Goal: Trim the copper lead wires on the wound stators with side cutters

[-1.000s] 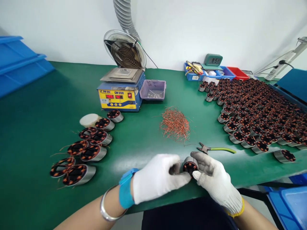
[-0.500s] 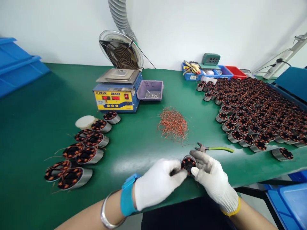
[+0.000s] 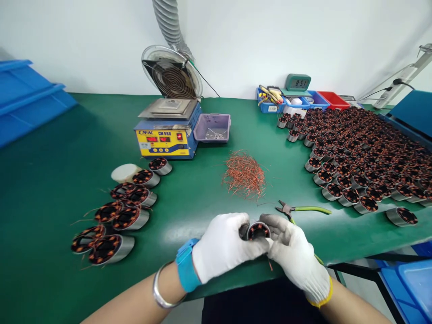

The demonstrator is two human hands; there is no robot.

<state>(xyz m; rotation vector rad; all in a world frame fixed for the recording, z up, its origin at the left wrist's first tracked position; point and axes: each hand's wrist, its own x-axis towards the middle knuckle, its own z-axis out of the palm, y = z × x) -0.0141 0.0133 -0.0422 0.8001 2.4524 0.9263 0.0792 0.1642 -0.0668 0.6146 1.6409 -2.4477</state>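
The left hand (image 3: 221, 240) and right hand (image 3: 295, 249), both gloved, hold 1 wound metal ring (image 3: 259, 228) between them, fingers curled on opposite sides, thumbs meeting at its near side. A copper strand (image 3: 270, 265) hangs below the right thumb; whether it joins the ring is hidden. Light, even finger pressure on the metal rim should suit it best, sparing the windings inside.

The desk's (image 3: 189, 193) near edge runs just below both hands, so gripping well inside it seems safer. The cutters (image 3: 305, 208) lie just beyond the right hand, 1 handle passing behind it; a sideways sweep there could snag. The wire heap (image 3: 243, 174) limits room ahead. The widest bare stretch lies left of the left hand, before 8 wound rings (image 3: 131, 218).
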